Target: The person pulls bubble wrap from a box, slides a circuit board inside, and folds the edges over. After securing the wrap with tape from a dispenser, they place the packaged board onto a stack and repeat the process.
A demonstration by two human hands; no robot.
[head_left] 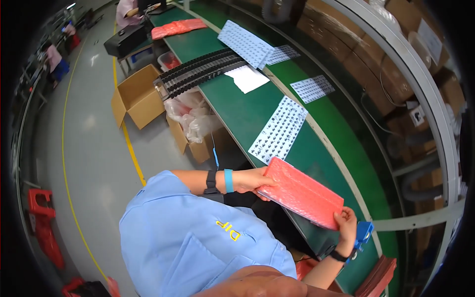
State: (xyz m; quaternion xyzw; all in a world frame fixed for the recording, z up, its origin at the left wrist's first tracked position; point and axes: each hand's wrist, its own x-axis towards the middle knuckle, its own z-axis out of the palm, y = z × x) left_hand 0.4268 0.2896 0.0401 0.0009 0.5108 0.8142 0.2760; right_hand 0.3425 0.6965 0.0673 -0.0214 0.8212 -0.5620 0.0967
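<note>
A flat pink bubble-wrap pouch [304, 193] is held between my two hands, tilted over the bench's near side. My left hand [253, 181] pinches its left end, thumb on top and fingers beneath. At the right end, my right hand [348, 222] grips the corner with bent fingers. A thin pale edge shows along the pouch's near side; what is inside is hidden. Just beyond the pouch's left end lies a white keyboard-shaped board [280, 129] with rows of dark marks. A blue object [364, 232], its kind unclear, is right beside my right wrist.
Farther along the green bench [232, 109] are a white sheet [247, 79], a long black slotted rack [203, 72], another keyboard-shaped board [245, 42] and pink pouches [178, 28]. One more board [312, 89] lies beyond the bench's rail. Open cardboard boxes [141, 94] stand at left.
</note>
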